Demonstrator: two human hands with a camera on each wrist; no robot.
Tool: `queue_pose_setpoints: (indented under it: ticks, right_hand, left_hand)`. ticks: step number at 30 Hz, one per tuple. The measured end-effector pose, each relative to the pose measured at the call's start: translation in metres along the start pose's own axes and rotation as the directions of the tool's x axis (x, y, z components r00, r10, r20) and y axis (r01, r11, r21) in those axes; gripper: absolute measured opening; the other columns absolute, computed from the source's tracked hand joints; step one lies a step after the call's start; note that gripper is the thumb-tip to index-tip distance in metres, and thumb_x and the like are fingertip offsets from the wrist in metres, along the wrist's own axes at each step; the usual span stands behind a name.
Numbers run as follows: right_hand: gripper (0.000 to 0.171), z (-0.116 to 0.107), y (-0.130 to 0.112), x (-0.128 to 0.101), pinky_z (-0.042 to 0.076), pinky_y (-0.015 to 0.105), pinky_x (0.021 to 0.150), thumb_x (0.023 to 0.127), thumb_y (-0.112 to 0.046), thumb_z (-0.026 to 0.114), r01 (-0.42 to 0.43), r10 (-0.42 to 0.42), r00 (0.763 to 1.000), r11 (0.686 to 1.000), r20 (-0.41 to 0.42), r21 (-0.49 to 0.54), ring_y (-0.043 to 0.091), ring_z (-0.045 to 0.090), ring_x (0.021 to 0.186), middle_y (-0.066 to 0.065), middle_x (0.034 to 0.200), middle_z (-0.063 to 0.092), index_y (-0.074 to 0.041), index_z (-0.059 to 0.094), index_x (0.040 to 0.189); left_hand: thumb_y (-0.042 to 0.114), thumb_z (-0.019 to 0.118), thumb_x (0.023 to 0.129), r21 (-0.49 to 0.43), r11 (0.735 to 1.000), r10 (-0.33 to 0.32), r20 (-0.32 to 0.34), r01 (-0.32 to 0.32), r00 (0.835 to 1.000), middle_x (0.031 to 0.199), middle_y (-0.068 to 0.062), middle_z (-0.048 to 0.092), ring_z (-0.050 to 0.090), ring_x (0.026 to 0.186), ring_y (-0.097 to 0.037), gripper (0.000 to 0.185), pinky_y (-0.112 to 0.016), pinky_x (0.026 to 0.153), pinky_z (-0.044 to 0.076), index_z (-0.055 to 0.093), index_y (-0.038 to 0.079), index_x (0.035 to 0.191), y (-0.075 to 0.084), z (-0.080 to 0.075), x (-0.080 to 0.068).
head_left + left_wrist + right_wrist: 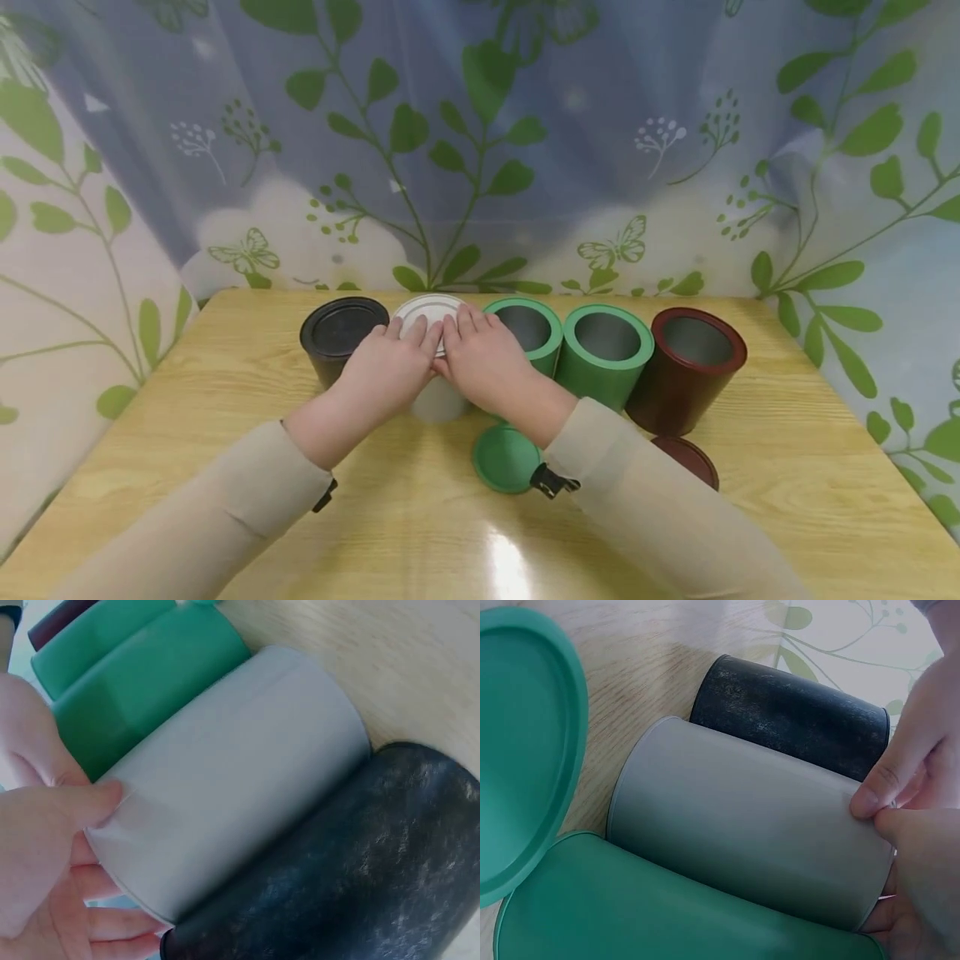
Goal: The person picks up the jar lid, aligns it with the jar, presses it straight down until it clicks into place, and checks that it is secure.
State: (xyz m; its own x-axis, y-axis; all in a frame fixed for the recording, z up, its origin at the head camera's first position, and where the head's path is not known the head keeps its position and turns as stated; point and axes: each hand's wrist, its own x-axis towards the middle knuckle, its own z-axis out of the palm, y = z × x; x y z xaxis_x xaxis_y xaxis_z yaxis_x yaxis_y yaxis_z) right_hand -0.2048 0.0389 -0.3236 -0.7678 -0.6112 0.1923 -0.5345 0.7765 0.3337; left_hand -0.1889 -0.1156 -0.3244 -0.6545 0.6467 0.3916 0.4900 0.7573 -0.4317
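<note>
A light grey can (438, 404) stands upright in the row, with a white lid (429, 306) on its top. My left hand (384, 362) lies over the left part of that lid, fingers straight and pointing forward. Beside it my right hand (487, 354) presses the lid's right part, also with extended fingers. Both thumbs touch the can's side near the upper rim, close together; the left thumb (101, 802) shows in the left wrist view. Part of the lid is hidden beneath the hands.
A black can (324, 367) with a black top stands left of the grey one. To its right are two uncovered green cans (600, 387) and an uncovered dark red can (675, 396). A green lid (507, 458) and a dark red lid (693, 465) lie in front on the wooden table (405, 517).
</note>
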Motion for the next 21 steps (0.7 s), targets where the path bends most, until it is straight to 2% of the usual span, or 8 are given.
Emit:
queue_pose_setpoints:
  ticks: [4, 7, 13, 17, 21]
  right_hand:
    - [0.061, 0.001, -0.001, 0.0, 0.039, 0.043, 0.099, 0.098, -0.045, 0.039, 0.004, -0.004, 1.0, 1.0, -0.018, 0.009, 0.032, 0.045, 0.124, 0.024, 0.131, 0.049, 0.004, 0.048, 0.133]
    - [0.062, 0.0, -0.003, 0.001, 0.038, 0.043, 0.1, 0.098, -0.046, 0.038, -0.006, 0.006, 1.0, 1.0, 0.004, 0.023, 0.031, 0.043, 0.126, 0.023, 0.134, 0.047, 0.004, 0.045, 0.135]
    - [0.067, -0.006, -0.002, 0.002, 0.031, 0.044, 0.105, 0.099, -0.049, 0.031, -0.039, 0.032, 0.993, 0.997, 0.11, 0.061, 0.029, 0.035, 0.132, 0.02, 0.143, 0.038, 0.002, 0.035, 0.142]
    - [0.07, -0.008, 0.003, -0.001, 0.021, 0.048, 0.109, 0.098, -0.052, 0.027, -0.055, 0.029, 0.982, 0.99, 0.189, 0.133, 0.027, 0.023, 0.138, 0.018, 0.149, 0.025, -0.001, 0.026, 0.146]
    - [0.073, -0.013, 0.009, -0.006, 0.015, 0.05, 0.11, 0.096, -0.056, 0.028, -0.044, 0.006, 0.971, 0.987, 0.24, 0.153, 0.025, 0.014, 0.14, 0.015, 0.153, 0.015, -0.005, 0.02, 0.148]
  left_hand:
    - [0.04, 0.065, 0.085, -0.002, 1.0, 0.001, -0.015, -0.001, 1.0, 0.109, -0.016, 0.063, 0.062, 0.092, -0.036, 0.053, -0.042, 0.069, 0.053, 0.062, 0.0, 0.12, -0.001, 0.002, -0.002]
    - [0.039, 0.065, 0.085, -0.014, 1.0, -0.011, -0.016, 0.011, 1.0, 0.111, -0.017, 0.062, 0.061, 0.095, -0.037, 0.053, -0.043, 0.07, 0.053, 0.061, 0.0, 0.122, -0.001, 0.002, -0.004]
    - [0.034, 0.065, 0.087, -0.081, 0.995, -0.058, -0.03, 0.055, 0.998, 0.117, -0.018, 0.061, 0.059, 0.102, -0.039, 0.052, -0.047, 0.077, 0.051, 0.058, -0.002, 0.124, 0.0, 0.008, -0.009]
    - [0.036, 0.062, 0.089, -0.156, 0.983, -0.095, 0.021, 0.097, 0.995, 0.124, -0.017, 0.057, 0.055, 0.109, -0.039, 0.053, -0.052, 0.084, 0.047, 0.055, 0.001, 0.128, 0.001, 0.006, -0.012]
    - [0.038, 0.062, 0.088, -0.2, 0.973, -0.105, 0.055, 0.114, 0.993, 0.13, -0.017, 0.053, 0.05, 0.117, -0.039, 0.056, -0.057, 0.088, 0.043, 0.052, 0.005, 0.132, 0.002, 0.002, -0.014]
